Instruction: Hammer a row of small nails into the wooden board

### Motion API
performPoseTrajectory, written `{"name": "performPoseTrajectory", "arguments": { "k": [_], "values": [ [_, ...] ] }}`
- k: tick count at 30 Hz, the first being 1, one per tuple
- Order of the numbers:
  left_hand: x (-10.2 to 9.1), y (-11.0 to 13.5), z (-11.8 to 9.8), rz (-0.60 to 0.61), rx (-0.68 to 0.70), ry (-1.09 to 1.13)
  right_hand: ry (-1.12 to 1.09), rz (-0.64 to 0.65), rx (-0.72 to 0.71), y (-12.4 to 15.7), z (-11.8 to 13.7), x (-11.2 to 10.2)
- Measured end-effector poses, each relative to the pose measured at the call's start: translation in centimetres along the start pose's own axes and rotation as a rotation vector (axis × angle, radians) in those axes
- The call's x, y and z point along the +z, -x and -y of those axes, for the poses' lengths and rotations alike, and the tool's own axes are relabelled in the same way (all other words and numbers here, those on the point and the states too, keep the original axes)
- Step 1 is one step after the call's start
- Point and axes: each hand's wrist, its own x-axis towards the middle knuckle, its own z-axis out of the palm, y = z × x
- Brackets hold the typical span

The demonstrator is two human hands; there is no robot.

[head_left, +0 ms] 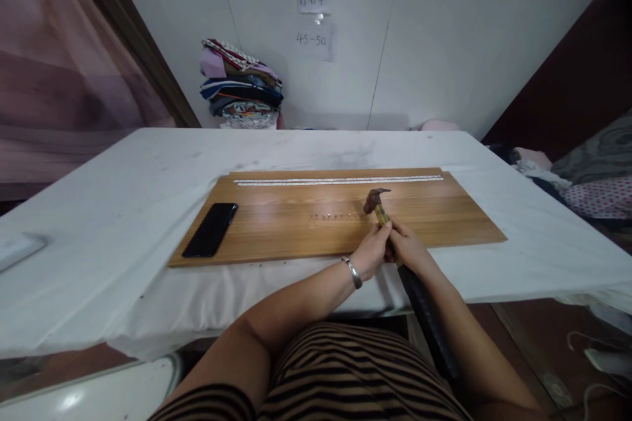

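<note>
A claw hammer (379,210) with a rusty head, a yellowish neck and a long dark grip slants over the front of a wooden board (276,230). My right hand (411,248) is closed around its handle below the head. My left hand (371,252), with a silver bracelet on the wrist, is closed against the same handle, its thumb up near the neck. The fingers of both hands meet and partly hide each other. Left of the hammer head, several small nails (329,216) stand in a row along the middle of the board.
Two white measuring strips (336,181) lie along the board's far edge. A black phone (210,230) rests on its left end. White cloth covers the table (118,197). Folded clothes (241,85) are stacked by the wall, below and left of paper notes (314,39).
</note>
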Motion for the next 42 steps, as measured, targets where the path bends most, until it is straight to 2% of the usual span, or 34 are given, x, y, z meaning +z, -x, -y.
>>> {"name": "performPoseTrajectory", "arguments": {
  "k": [8, 13, 19, 24, 42],
  "values": [
    [-0.13, 0.01, 0.11, 0.019, 0.023, -0.007, 0.004, -0.031, -0.029, 0.10, 0.09, 0.00],
    [-0.01, 0.14, -0.05, -0.006, -0.012, 0.032, -0.004, -0.012, 0.013, -0.19, -0.36, -0.08],
    [0.10, 0.20, -0.29, 0.013, 0.010, -0.020, -0.019, -0.013, -0.022, -0.27, -0.44, 0.01],
    [0.10, 0.21, -0.34, -0.012, -0.022, -0.007, -0.011, -0.005, 0.020, -0.23, -0.23, 0.08],
    [0.05, -0.01, -0.14, 0.011, 0.008, -0.024, -0.011, -0.018, -0.039, -0.32, -0.63, -0.13]
  ]
}}
